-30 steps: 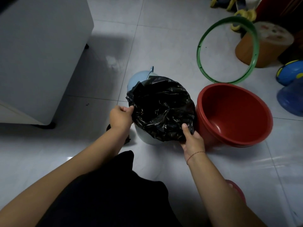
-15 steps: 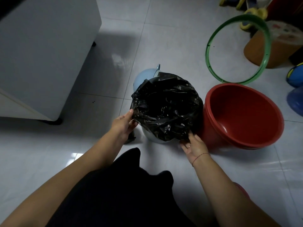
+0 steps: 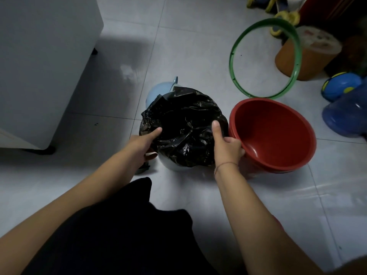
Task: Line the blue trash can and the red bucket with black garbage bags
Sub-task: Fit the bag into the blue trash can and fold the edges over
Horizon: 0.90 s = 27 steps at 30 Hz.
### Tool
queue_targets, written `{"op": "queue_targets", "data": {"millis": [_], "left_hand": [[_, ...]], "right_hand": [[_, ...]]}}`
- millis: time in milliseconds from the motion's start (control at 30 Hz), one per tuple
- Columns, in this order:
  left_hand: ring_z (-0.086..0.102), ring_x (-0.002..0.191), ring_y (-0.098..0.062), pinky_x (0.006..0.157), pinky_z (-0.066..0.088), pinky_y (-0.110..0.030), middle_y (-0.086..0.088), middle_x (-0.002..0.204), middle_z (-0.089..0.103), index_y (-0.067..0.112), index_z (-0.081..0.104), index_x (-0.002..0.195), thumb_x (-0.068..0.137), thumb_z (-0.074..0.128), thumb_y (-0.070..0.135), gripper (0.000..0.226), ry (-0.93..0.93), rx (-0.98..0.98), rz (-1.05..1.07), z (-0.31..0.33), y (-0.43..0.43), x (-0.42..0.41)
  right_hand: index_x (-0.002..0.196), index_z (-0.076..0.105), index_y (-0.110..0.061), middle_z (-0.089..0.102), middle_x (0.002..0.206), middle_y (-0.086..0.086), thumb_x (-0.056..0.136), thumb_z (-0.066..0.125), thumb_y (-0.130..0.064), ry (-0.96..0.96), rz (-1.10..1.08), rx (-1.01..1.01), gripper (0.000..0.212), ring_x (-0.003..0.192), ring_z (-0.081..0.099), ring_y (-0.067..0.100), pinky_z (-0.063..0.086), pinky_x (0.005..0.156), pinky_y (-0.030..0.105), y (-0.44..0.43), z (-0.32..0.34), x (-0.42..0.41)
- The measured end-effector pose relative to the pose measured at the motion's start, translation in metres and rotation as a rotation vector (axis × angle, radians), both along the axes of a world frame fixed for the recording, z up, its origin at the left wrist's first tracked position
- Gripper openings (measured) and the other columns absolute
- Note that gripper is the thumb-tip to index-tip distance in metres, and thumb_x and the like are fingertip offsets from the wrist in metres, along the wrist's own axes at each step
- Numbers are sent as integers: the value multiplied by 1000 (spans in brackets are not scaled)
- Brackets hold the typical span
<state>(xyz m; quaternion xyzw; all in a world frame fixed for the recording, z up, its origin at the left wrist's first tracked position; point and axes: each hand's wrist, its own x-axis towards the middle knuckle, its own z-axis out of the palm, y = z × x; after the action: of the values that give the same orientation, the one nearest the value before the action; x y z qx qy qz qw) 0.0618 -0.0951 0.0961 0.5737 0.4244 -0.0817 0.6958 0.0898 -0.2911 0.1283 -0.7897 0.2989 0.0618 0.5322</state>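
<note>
The pale blue trash can (image 3: 171, 166) stands on the tiled floor with its lid (image 3: 158, 90) tipped open behind it. A black garbage bag (image 3: 184, 124) is spread over its mouth and folded down over the rim. My left hand (image 3: 142, 143) holds the left rim, thumb pressed onto the bag and fingers underneath. On the right rim, my right hand (image 3: 226, 144) grips the bag with its thumb inside and fingers curled outside. The red bucket (image 3: 278, 157) sits right beside the can, touching my right hand, with no bag in it.
A white cabinet (image 3: 39, 56) stands at the left. Behind the bucket a green hoop (image 3: 294, 74) leans on an orange tub (image 3: 305, 54). A blue ball (image 3: 341, 86) and a blue jug (image 3: 347, 118) lie at the right. My dark-clothed lap (image 3: 119, 235) fills the foreground.
Both hands have moved up from the lower edge of the bag to the can's rim, thumbs now over the bag's opening. The bag sits lower and wider over the can.
</note>
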Motion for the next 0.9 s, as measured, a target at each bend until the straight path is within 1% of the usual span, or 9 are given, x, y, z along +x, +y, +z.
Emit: {"op": "queue_targets", "data": {"millis": [67,133,267,400,600,700,767,833,900], "left_hand": [[67,79,-21,62,54,-30,-7,87,71,8,65,104,73,80,37,46,-7,-16,11,-2,-1,0],[67,81,-21,62,53,-31,-7,89,70,8,65,102,73,79,36,43,-9,-23,25,-6,-1,0],[67,84,-21,59,51,-29,-8,94,71,9,64,105,75,78,36,43,-23,-41,28,-7,-3,-3],[67,89,-20,57,49,-27,-7,101,71,10,63,111,75,78,38,49,-26,-35,26,-6,-6,-4],[68,84,-18,56,50,-25,-2,90,72,14,65,102,71,79,44,46,-22,-8,13,-7,-7,-6],[66,78,-19,55,51,-27,-3,85,69,10,64,100,74,78,38,40,-16,-17,24,-9,-4,-4],[63,71,-18,53,50,-27,-4,79,65,6,64,100,80,74,29,32,-20,-28,61,-11,-3,-3],[61,66,-18,59,53,-30,-5,78,63,6,63,98,85,69,26,25,-32,-13,81,-14,-3,-3],[59,62,-19,65,53,-32,-8,77,62,4,62,94,87,66,30,27,-56,24,101,-16,-5,-4]], "right_hand": [[99,62,-10,42,125,13,59,64,-76,68,-30,-25,77,111,49,31,40,102,43,12,9,6],[109,59,-15,39,128,12,57,66,-76,126,-34,-82,80,117,46,34,37,102,43,24,18,9],[101,58,-22,39,123,7,60,67,-71,42,-31,-195,65,116,43,29,32,98,41,42,25,5],[88,63,-29,42,116,3,64,63,-72,27,-4,-182,49,111,47,27,31,96,40,53,17,-13],[98,71,-34,44,115,3,71,55,-74,142,52,-173,51,109,48,28,32,96,41,65,5,-24],[98,72,-31,52,118,4,77,62,-56,73,12,-122,35,107,53,28,32,96,41,66,3,-15],[82,69,-22,57,106,9,78,66,-41,-9,7,-24,19,93,55,25,39,92,38,60,-4,-12],[63,53,-21,49,95,9,79,68,-28,-101,-15,113,24,79,46,20,42,78,31,50,-11,-20],[57,53,-18,47,86,8,81,69,-18,-165,-76,226,30,73,43,17,40,64,19,36,-20,-36]]}}
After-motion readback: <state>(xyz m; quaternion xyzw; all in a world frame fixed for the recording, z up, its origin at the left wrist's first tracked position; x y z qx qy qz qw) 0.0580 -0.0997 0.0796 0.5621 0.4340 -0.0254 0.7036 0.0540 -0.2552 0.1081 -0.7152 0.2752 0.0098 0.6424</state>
